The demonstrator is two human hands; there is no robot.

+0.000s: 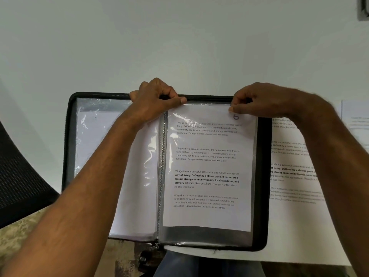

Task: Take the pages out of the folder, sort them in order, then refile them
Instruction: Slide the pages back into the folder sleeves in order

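Page 6 (207, 168), thin and floppy, slick in its sleeve (205, 235); right hand (257, 100) pinched its top corner, left hand (157, 100) prob. gripped the sleeve's mouth.

We have bare white table (179, 47) beyond the folder (263, 176), all the way across the far side, so a hand could pass there freely. The open folder fills the near middle of the table, and our left hand (155, 98) and right hand (257, 100) sit at its top edge, with both forearms crossing over it from the near side. To the right, a loose printed sheet (295, 156) lies just beside the folder, another sheet (357, 120) farther out. On the left, a dark chair (20, 176) stands against the table edge.
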